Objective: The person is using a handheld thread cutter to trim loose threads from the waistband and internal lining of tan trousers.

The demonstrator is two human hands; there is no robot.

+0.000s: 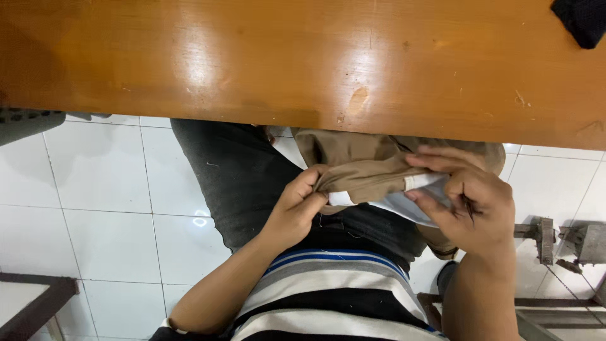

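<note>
White floor tiles [107, 189] show below the orange wooden table [303, 57], and the work sits in the person's lap just under its edge. A tan garment [363, 173] with white lining is stretched between both hands: the left hand [297, 205] pinches one folded end, the right hand [470, 202] clasps the other. Most of the cloth is hidden under the table, so progress is hard to judge.

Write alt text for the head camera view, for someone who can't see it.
Both hands, left hand and right hand, pinch a tan cloth with white lining over the person's lap, below the edge of a wooden table. White floor tiles lie beneath.
</note>
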